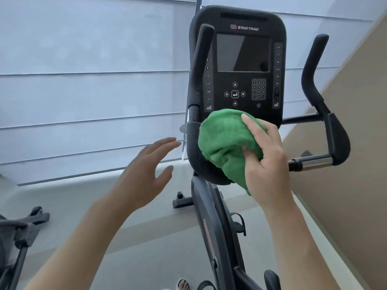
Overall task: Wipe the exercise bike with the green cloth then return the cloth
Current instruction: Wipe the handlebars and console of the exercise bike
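Wiping under way: the person's right hand (266, 155) grips the bunched green microfibre cloth (226, 143), fingers (249, 124) curled over it and thumb tucked beneath, pressing it against the curved lower lip just below the black exercise bike console (238, 59). The left hand (144, 170) hovers left of the console, fingers spread and relaxed, holding nothing. Judging by this, the handlebars and frame probably await wiping, and returning the cloth comes last.

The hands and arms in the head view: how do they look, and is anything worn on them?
Both arms are bare as far as the frame shows. The left hand and right hand wear no gloves, rings, watch or bracelet. No sleeves are visible.
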A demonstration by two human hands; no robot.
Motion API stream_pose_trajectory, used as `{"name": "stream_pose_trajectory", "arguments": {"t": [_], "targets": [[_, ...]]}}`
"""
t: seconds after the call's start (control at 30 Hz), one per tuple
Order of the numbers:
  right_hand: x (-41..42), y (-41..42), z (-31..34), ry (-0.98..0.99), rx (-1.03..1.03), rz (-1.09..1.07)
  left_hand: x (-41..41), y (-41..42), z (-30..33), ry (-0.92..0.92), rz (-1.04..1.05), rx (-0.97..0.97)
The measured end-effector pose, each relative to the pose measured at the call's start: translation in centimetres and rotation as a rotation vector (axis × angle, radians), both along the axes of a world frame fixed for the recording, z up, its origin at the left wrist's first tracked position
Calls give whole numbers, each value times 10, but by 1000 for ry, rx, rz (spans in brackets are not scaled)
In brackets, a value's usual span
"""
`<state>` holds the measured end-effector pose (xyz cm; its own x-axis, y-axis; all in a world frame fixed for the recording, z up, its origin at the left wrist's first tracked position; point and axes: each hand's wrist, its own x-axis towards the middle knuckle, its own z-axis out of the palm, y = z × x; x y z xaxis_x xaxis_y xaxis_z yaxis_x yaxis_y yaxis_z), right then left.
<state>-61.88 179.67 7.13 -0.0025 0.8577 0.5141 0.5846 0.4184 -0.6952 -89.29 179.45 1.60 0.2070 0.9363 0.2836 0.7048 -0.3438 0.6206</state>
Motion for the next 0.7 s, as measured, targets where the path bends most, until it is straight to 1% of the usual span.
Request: {"name": "stream_pose_trajectory", "arguments": {"t": [0.07,0.13,0.17,0.23,0.3,0.33,0.43,0.53,0.7], "targets": [[-13,18,-1,-6,-8,-4,0,14,3,-11,-7,10],[-30,29,-6,-57,-63,5,-2,26,5,-28,-27,24],[-41,33,-12,-112,-110,8,-4,32,6,-40,-38,33],[-62,34,-28,-289,-187,-13,-10,45,5,-75,-55,60],[-78,32,-46,-460,-174,-76,-17,61,3,-117,-70,80],[-83,31,-53,-501,-148,-116,-21,70,2,-135,-82,82],[-94,26,-65,-530,-130,-222,-30,93,1,-156,-160,56],[-107,18,-68,-545,-151,-301,-38,109,3,-150,-301,84],[-125,19,-64,-452,-165,-437,-44,134,0,-116,-520,113]]}}
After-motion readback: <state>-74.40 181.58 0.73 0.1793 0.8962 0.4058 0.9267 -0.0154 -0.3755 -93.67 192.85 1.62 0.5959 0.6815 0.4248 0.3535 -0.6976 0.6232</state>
